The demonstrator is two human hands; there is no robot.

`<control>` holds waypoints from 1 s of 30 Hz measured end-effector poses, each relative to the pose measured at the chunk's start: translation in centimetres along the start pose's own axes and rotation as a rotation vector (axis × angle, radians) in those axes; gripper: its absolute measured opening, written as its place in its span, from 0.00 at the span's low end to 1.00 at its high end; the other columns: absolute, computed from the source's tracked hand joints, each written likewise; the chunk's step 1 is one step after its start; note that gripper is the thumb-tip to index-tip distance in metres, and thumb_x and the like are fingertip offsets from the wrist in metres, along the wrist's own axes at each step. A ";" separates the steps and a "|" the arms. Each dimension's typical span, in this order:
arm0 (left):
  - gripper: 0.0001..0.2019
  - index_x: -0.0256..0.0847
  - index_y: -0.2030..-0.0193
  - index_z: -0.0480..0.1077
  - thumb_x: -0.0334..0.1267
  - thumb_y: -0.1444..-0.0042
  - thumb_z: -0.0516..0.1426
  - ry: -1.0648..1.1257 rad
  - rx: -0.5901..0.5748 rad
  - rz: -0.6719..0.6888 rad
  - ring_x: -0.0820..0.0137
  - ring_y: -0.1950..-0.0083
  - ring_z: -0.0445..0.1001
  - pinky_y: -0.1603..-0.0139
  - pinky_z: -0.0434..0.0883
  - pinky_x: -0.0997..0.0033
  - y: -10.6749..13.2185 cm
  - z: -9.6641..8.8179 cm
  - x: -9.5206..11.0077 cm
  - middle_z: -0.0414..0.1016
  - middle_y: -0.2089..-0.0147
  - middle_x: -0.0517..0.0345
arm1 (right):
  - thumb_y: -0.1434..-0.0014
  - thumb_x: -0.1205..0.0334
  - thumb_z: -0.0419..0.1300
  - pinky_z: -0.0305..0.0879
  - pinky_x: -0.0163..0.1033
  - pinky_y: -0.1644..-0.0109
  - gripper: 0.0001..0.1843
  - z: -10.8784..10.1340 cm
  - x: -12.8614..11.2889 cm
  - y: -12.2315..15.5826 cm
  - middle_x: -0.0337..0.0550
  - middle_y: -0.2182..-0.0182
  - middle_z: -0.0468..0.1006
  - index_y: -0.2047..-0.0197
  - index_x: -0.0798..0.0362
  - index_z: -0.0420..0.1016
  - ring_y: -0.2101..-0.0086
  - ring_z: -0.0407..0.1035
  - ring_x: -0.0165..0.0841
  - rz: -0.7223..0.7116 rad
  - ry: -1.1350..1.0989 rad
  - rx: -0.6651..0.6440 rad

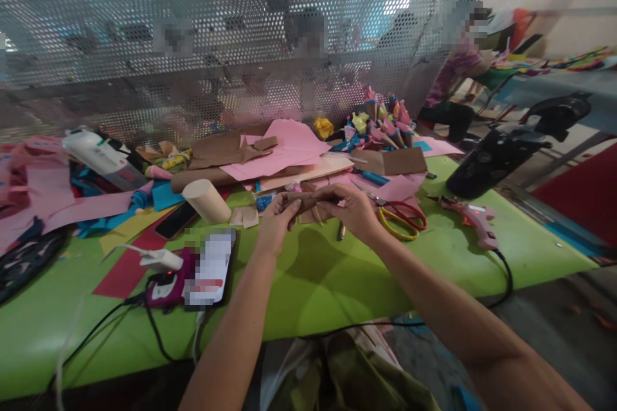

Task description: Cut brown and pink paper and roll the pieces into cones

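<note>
Over the middle of the green table [318, 295], my left hand [282, 213] and my right hand [348, 205] pinch a small brown piece [306, 203] between them, perhaps paper or foam sheet. Its shape is partly covered by my fingers. Close to my right hand lie scissors [402, 219] with red and yellow handles. A short pencil-like stick [342, 231] rests just below that hand. To the left of my left hand are small tan pieces [245, 216] and an upright cream cylinder [207, 200].
A pink glue gun [475, 221] and a black bottle [496, 157] are at the right. Pink sheets [284, 148] and paper flowers [380, 122] pile up behind. A phone [211, 270] and a purple power strip [166, 289] with cables sit left. A seated person [456, 74] is beyond.
</note>
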State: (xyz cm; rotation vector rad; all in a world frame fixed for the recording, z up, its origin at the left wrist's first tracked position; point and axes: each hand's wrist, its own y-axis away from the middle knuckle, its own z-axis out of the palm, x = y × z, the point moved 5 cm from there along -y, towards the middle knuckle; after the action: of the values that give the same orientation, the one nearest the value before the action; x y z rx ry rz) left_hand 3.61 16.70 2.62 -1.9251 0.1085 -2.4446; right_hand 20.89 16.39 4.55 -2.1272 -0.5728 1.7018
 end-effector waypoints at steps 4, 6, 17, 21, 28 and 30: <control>0.20 0.42 0.69 0.72 0.55 0.56 0.69 -0.009 0.027 -0.012 0.80 0.80 0.57 0.82 0.53 0.77 0.0 -0.4 -0.1 0.64 0.76 0.67 | 0.48 0.61 0.65 0.71 0.41 0.58 0.07 0.0 0.3 -0.2 0.42 0.66 0.84 0.64 0.50 0.82 0.64 0.76 0.37 0.060 -0.078 -0.018; 0.22 0.42 0.70 0.71 0.58 0.55 0.68 0.000 0.060 -0.007 0.78 0.79 0.58 0.82 0.54 0.76 -0.1 -0.7 -0.1 0.63 0.77 0.67 | 0.49 0.59 0.66 0.71 0.40 0.59 0.07 -0.1 0.5 -0.3 0.42 0.67 0.84 0.65 0.50 0.82 0.65 0.76 0.36 0.100 -0.126 -0.029; 0.18 0.41 0.72 0.74 0.53 0.56 0.69 -0.002 0.032 0.019 0.77 0.78 0.61 0.78 0.56 0.75 -0.4 -1.3 0.5 0.67 0.78 0.64 | 0.50 0.60 0.67 0.71 0.40 0.59 0.07 -0.1 0.8 -0.4 0.42 0.67 0.83 0.66 0.51 0.81 0.65 0.76 0.35 0.141 -0.187 -0.051; 0.20 0.40 0.72 0.74 0.53 0.61 0.72 -0.027 -0.001 0.005 0.79 0.78 0.59 0.78 0.55 0.76 -0.4 -0.9 0.4 0.66 0.78 0.66 | 0.49 0.59 0.67 0.70 0.39 0.60 0.07 -0.1 0.5 -0.4 0.42 0.67 0.83 0.66 0.51 0.81 0.66 0.76 0.34 0.122 -0.167 -0.031; 0.21 0.39 0.71 0.75 0.54 0.61 0.72 -0.036 -0.028 -0.021 0.79 0.79 0.60 0.78 0.55 0.75 -0.2 -0.7 0.1 0.67 0.78 0.65 | 0.47 0.55 0.67 0.66 0.39 0.64 0.09 -0.4 0.6 -0.2 0.41 0.72 0.79 0.67 0.52 0.77 0.70 0.71 0.34 0.110 -0.115 0.032; 0.22 0.39 0.71 0.75 0.56 0.60 0.71 -0.042 -0.031 -0.024 0.79 0.78 0.61 0.77 0.56 0.75 -0.1 -0.6 0.2 0.67 0.77 0.65 | 0.47 0.55 0.67 0.66 0.39 0.65 0.10 -0.5 0.7 -0.2 0.40 0.73 0.78 0.67 0.52 0.76 0.70 0.70 0.33 0.107 -0.104 0.044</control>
State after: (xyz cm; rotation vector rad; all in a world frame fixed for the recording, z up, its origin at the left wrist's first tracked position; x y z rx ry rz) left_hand 2.96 16.82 2.64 -2.0006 0.1238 -2.4296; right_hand 21.49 16.94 4.19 -2.0817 -0.4527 1.8742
